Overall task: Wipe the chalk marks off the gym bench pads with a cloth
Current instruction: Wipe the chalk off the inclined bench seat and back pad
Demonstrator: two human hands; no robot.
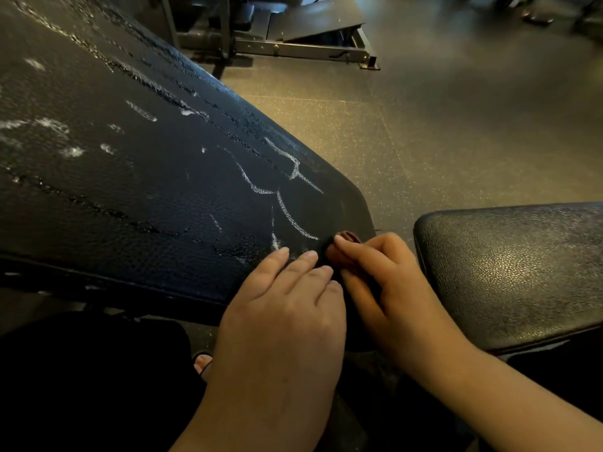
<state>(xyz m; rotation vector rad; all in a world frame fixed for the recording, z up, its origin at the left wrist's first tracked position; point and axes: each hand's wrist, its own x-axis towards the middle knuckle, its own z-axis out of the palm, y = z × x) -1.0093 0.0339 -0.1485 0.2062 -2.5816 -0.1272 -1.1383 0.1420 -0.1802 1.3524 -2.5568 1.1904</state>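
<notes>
A long black bench back pad [137, 177] slopes from upper left to the centre, cracked and streaked with white chalk marks [287, 197]. My left hand [287, 308] lies flat on its near corner with straight fingers. Beside it my right hand [381, 278] grips a small brownish cloth [347, 239], bunched under its fingertips at the pad's lower right corner, just below a curved chalk line. Most of the cloth is hidden by the fingers. A second black seat pad [512, 272] sits to the right, with a faint dusty sheen.
A narrow gap separates the two pads. Speckled rubber floor [440, 125] spreads beyond them. A metal machine frame with a slanted plate [313, 37] stands at the top centre. My dark-clothed leg [81, 386] fills the lower left.
</notes>
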